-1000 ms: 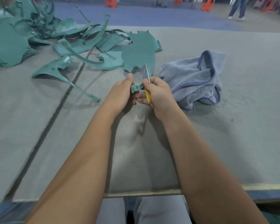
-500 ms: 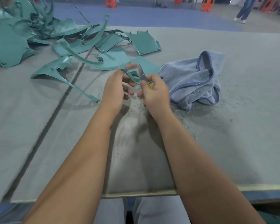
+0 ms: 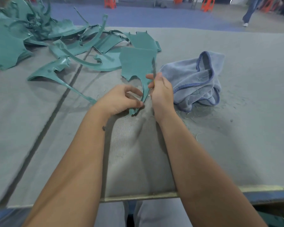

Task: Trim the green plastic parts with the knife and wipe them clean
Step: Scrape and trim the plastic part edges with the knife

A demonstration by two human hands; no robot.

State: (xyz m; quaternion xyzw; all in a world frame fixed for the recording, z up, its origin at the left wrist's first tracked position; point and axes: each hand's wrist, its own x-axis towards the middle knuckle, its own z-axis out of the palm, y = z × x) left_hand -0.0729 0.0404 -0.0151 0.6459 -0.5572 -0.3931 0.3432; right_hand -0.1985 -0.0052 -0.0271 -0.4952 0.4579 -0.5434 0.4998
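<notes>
The part [image 3: 136,66] now stands upright over the table [image 3: 236,145]; half a second ago it lay low and turned between the hands. The left hand [image 3: 120,99] pinches its lower tip. The right hand [image 3: 161,90] grips the knife [image 3: 153,67], blade along the part's right edge, so I think trimming goes on. One knife, one cloth [image 3: 193,79] just right of the hand. The pile [image 3: 39,43] behind has too many parts to count.
</notes>
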